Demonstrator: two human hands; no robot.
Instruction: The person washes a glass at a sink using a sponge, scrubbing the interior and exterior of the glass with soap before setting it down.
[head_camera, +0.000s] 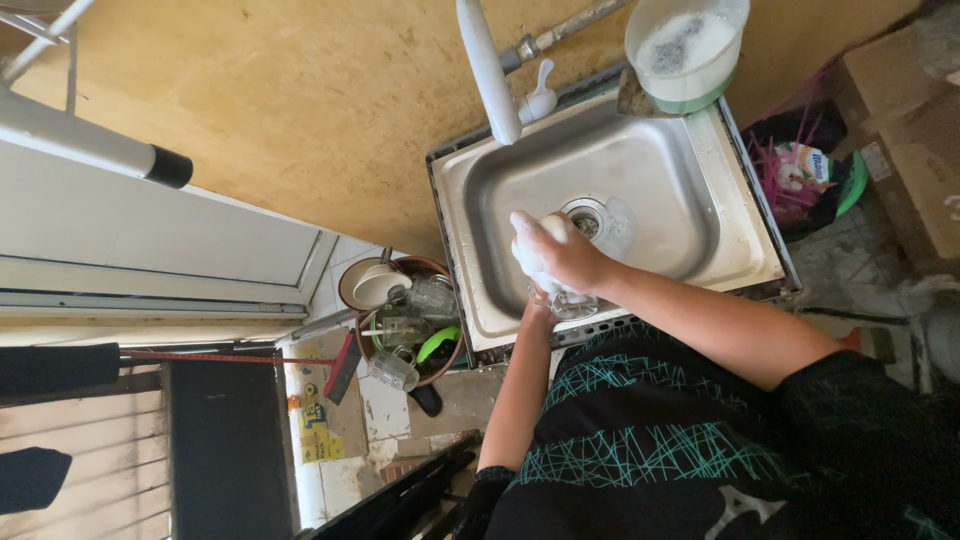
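Dark patterned shirt below, both hands meet over the sink (700, 250): left hand (540, 305) steadies a glass (573, 303) so the right hand (560, 255), gripping a soapy sponge (530, 245), can scrub.

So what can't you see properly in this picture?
- Left hand, head view: mostly hidden behind the foamy right hand.
- Glass: only its lower part shows under the hands.
- Drain: partly covered by the right hand.
- Tub of suds: cut off by the top edge.
- Basin of dishes on the floor: too cluttered to count.
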